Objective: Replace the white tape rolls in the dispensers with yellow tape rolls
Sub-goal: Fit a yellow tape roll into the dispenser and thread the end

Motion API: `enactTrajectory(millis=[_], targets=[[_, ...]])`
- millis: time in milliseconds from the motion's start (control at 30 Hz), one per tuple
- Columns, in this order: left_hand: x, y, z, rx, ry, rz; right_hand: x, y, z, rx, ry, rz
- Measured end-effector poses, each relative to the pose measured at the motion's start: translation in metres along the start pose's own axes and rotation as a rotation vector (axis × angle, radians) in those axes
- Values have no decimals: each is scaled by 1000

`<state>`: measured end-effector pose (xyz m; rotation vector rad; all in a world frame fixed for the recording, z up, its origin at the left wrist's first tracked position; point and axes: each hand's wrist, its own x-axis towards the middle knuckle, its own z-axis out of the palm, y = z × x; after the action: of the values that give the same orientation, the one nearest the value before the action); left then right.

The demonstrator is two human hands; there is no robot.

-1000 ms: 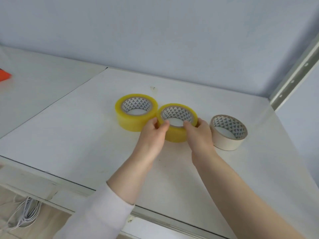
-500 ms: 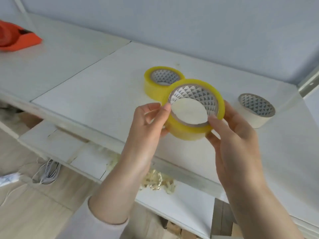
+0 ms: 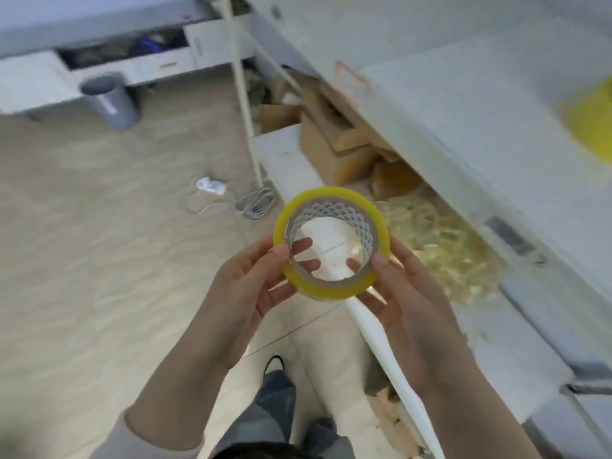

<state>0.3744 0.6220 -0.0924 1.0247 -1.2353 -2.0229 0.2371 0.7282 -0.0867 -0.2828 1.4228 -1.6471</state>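
Observation:
A yellow tape roll [image 3: 331, 288] with a patterned white core is held up in front of me, its opening facing the camera. My left hand [image 3: 245, 286] grips its left side, thumb on the rim and fingertips showing through the core. My right hand [image 3: 407, 293] grips its right side the same way. A second yellow roll [image 3: 592, 124] is a blurred patch on the white table at the far right. No dispenser or white roll is visible.
The white table [image 3: 463, 104] runs along the right, with a lower shelf [image 3: 516, 352] holding cardboard boxes [image 3: 331, 150] and a heap of used tape [image 3: 447, 240]. A grey bin [image 3: 111, 99], cables [image 3: 255, 203] and a thin pole [image 3: 243, 94] are on the floor to the left.
Both hands lifted the yellow roll off the table and drew it towards me. The view swung left and down, so the table now lies at the right and the floor shows.

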Motion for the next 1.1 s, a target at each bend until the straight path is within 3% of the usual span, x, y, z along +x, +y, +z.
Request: enactTrajectory(millis=[167,433,800,1100], targets=[[-4,3,-84,-62,181,-28,31,38,70,-25,-195,165],[10,15,-221,-78,342,-110,85,96,197,-178,-338,335],[73,46,-328,-157,429,-201,162,130,311,-306,-383,419],[194,94,-367,-102,397,-193,273,112,370,-276,-367,354]])
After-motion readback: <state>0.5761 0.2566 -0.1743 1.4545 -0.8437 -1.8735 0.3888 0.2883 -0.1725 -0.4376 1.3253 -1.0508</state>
